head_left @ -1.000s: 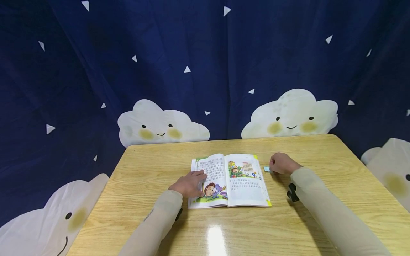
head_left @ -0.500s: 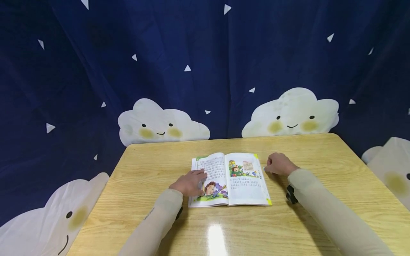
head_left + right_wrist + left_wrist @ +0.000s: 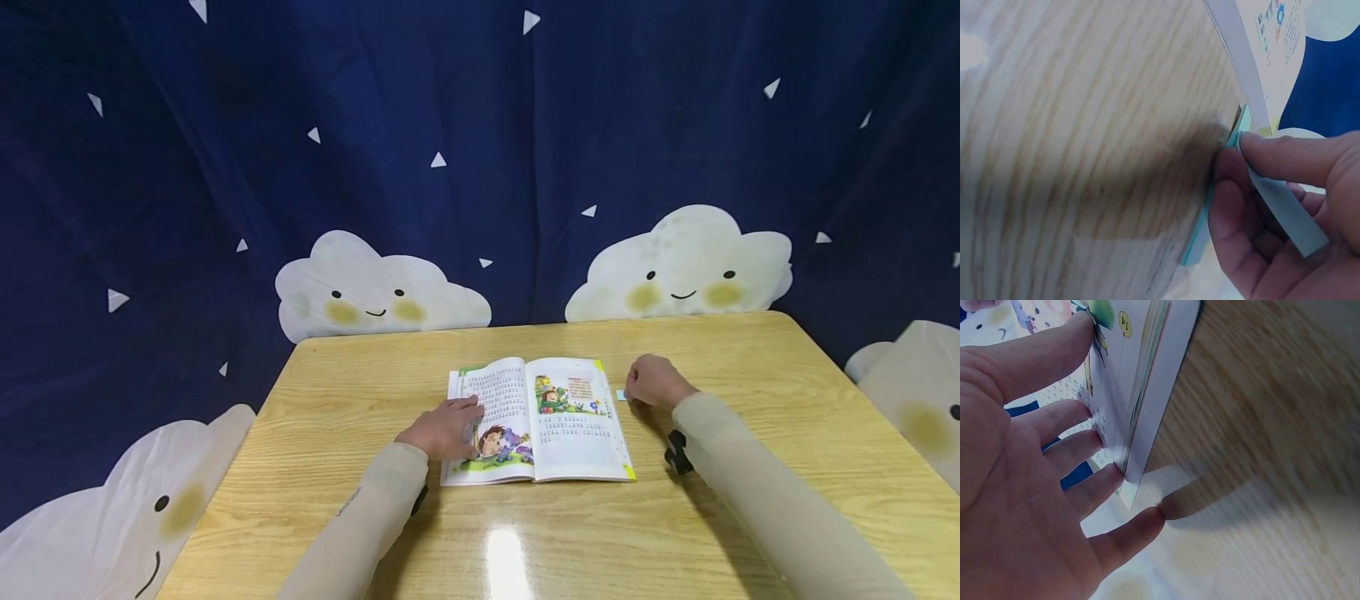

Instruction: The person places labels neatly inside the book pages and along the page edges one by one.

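An open picture book (image 3: 577,457) lies on the table, its printed pages facing up. My left hand (image 3: 441,430) rests on the left page with fingers spread; in the left wrist view, the thumb (image 3: 1041,362) touches the page near the picture and the little finger reaches past the book's edge. Just right of the book, my right hand (image 3: 658,382) is at a small light blue sticky note pad (image 3: 1194,247). Between thumb and index finger it pinches a pale blue sticky note (image 3: 1291,215), lifted and bent away from the pad. Whether the note still joins the pad is hidden by the fingers.
The wooden table (image 3: 360,375) extends around the book on all sides. A dark blue curtain (image 3: 420,83) with white triangles and smiling clouds hangs behind the table. Light glares off the tabletop near the front.
My right hand has shifted slightly left, towards the book. The blue pad, mostly covered half a second ago, shows a little more now. The left hand and book stay put.
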Tool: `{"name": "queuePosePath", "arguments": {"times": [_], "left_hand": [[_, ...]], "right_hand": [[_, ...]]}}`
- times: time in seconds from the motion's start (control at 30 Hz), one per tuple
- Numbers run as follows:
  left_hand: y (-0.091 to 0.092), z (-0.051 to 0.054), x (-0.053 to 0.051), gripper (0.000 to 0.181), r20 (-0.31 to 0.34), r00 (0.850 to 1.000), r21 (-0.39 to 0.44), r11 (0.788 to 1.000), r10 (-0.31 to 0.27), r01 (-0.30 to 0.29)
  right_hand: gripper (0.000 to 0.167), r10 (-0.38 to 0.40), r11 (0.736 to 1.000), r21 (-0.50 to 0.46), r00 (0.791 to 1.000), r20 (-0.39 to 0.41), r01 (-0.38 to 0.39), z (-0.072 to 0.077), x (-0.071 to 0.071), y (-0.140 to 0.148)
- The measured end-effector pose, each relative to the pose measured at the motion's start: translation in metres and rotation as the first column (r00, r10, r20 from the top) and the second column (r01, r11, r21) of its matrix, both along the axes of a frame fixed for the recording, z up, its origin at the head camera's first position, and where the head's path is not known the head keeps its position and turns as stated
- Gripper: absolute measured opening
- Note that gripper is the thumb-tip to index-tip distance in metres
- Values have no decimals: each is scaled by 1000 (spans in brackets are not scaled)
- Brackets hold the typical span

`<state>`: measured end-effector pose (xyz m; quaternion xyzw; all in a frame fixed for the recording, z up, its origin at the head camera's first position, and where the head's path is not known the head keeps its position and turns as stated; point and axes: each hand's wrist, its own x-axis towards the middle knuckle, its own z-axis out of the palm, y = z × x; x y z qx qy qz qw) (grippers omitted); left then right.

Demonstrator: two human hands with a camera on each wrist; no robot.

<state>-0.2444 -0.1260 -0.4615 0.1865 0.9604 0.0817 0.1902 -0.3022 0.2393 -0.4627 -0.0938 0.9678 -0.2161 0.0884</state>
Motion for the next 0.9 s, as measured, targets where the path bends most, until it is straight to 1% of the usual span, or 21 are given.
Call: {"name": "queuePosePath", "arguments": {"times": [0.13,0.57,0.9], "left_hand": [[0,0,0,71,-1,1000,1,1000,3,-3],[0,0,0,72,0,1000,-6,1000,8,-8],[-1,-1,-1,72,-1,1000,-10,1000,1,-1]], "right_hand": [[22,-6,1000,-9,1000,28,6,0,-1,1],[21,-17,1000,-6,999,49,18,2,-2,2],[19,-29,999,-18,995,95,31,4,-3,2]]}}
